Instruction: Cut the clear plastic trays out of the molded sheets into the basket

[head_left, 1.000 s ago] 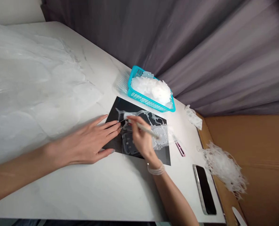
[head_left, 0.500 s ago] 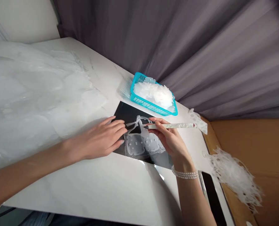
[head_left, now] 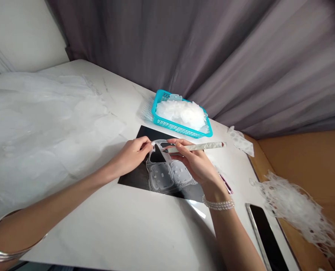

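Note:
A translucent moulded plastic sheet [head_left: 161,177] with rounded panels and cut-out openings lies on a black mat [head_left: 133,175]. My left hand [head_left: 132,156] pinches the sheet's upper left edge between thumb and fingertips. In my right hand [head_left: 197,162] is a slim pen-shaped tool [head_left: 208,146] with a white marbled handle, held nearly level over the sheet's upper part. Its dark tip points left at the strip beside an opening. Whether the tip touches the plastic is hard to tell. My right fingers cover part of the sheet's upper right.
Behind the mat stands a turquoise basket [head_left: 170,128] heaped with translucent pieces [head_left: 184,113]. A large pile of translucent sheets [head_left: 49,131] covers the table's left. To the right are a phone [head_left: 269,237], a tangle of plastic scraps [head_left: 297,207] and a thin pink object [head_left: 226,184].
My left hand has gone from spread fingers beside the sheet to a pinch on its upper left edge. The tool and right hand have shifted slightly left; the view has moved a little.

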`<state>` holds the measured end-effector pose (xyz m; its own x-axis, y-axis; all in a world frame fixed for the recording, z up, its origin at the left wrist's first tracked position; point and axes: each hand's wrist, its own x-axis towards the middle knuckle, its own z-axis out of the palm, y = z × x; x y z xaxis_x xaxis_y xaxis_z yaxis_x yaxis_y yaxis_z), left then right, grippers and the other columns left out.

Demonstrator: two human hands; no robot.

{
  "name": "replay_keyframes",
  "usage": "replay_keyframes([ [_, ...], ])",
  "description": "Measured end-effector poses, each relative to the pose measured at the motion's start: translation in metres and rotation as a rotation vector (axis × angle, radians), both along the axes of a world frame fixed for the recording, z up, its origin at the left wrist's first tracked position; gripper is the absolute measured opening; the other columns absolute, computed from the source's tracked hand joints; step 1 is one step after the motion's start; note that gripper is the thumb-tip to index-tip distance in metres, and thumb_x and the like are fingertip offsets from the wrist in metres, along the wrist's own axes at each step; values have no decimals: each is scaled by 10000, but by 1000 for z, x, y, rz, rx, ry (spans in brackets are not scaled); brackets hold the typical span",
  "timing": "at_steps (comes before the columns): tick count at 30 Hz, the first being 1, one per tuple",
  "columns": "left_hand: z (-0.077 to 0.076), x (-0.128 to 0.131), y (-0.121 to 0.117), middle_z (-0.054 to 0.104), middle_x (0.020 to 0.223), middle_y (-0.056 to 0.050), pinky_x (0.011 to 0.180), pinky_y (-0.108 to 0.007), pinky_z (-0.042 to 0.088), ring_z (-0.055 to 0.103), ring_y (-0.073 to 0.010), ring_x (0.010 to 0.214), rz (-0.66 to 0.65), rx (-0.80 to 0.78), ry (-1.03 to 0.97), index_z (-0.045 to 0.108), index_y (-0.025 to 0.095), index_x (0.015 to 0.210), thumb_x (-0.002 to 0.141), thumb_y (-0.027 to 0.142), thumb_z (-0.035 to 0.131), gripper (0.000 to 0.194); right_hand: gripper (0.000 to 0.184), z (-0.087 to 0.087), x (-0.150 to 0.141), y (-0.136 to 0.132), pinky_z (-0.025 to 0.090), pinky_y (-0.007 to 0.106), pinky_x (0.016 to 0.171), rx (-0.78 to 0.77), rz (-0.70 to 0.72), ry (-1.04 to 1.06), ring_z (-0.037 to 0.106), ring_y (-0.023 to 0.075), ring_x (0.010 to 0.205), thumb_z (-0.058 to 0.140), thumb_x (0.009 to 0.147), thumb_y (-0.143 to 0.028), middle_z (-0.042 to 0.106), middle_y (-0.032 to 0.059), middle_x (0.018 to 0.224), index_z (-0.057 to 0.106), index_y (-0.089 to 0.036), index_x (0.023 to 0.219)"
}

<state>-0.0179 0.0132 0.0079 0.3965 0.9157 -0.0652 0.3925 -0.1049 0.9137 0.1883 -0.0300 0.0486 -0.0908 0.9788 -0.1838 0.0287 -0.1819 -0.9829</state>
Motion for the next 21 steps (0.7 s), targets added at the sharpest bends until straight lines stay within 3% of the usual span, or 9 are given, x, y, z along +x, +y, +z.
replay_keyframes([
  [7, -6, 7, 3, 620, 797, -10, 711, -297, 471, 597, -184, 790, -14, -139, -215, 585, 202, 792, 902, 553, 500, 377, 261, -4, -1, 3, 523, 363, 916, -23, 39, 83, 666, 205, 1026, 672, 894, -401, 739, 66, 1053, 725, -218, 1073],
  [10, -8, 13, 1, 618, 785, -7, 686, -277, 473, 599, -170, 758, 15, -107, -258, 566, 205, 778, 921, 528, 479, 364, 237, -6, 1, 7, 541, 351, 902, -29, 64, 145, 682, 191, 987, 678, 891, -387, 744, 59, 1054, 732, -220, 1050],
  [13, -10, 13, 3, 628, 773, -5, 675, -266, 462, 597, -156, 715, 70, -55, -245, 542, 210, 770, 943, 489, 444, 343, 217, -12, 28, 15, 573, 365, 875, -88, 23, 220, 706, 190, 887, 711, 861, -362, 760, 54, 979, 736, -214, 1018],
  [18, -14, 3, 14, 588, 649, 17, 601, -259, 389, 533, -139, 591, 156, 51, -101, 498, 216, 681, 927, 449, 476, 340, 112, -28, 99, 27, 617, 367, 840, -97, -226, 322, 724, 195, 853, 750, 812, -275, 757, 27, 881, 726, -232, 912],
  [21, -18, -1, 19, 533, 574, 30, 545, -271, 311, 456, -135, 520, 187, 89, -19, 482, 217, 626, 901, 416, 504, 340, 120, -27, 114, 27, 604, 337, 897, -96, -269, 367, 725, 173, 882, 747, 813, -253, 754, 21, 882, 725, -225, 928],
])
